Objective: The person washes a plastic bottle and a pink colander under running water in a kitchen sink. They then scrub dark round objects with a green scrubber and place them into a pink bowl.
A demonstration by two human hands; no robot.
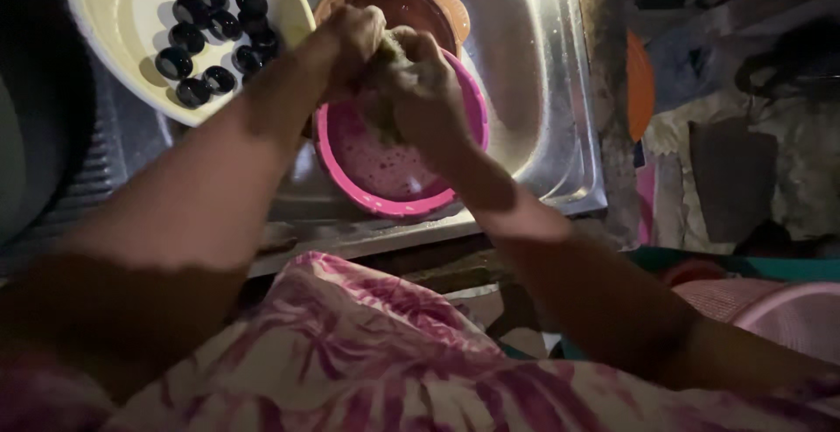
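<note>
left hand (pixel 354 34): clenched on the wet greenish clump (pixel 385 91)
right hand (pixel 424 91): squeezing that clump too
pink strainer (pixel 394 191): in the sink (pixel 560 135), under both hands
cream bowl (pixel 114 12): sink's far-left corner, holding dark round fruits (pixel 214 30)

Both bare forearms extended forward from the lower corners of the view and converged at centre. The left hand (pixel 354 34) and right hand (pixel 420 91) met knuckle to knuckle, fingers curled inward and tightly closed, wrists bent slightly downward, the two fists pressed against each other.
</note>
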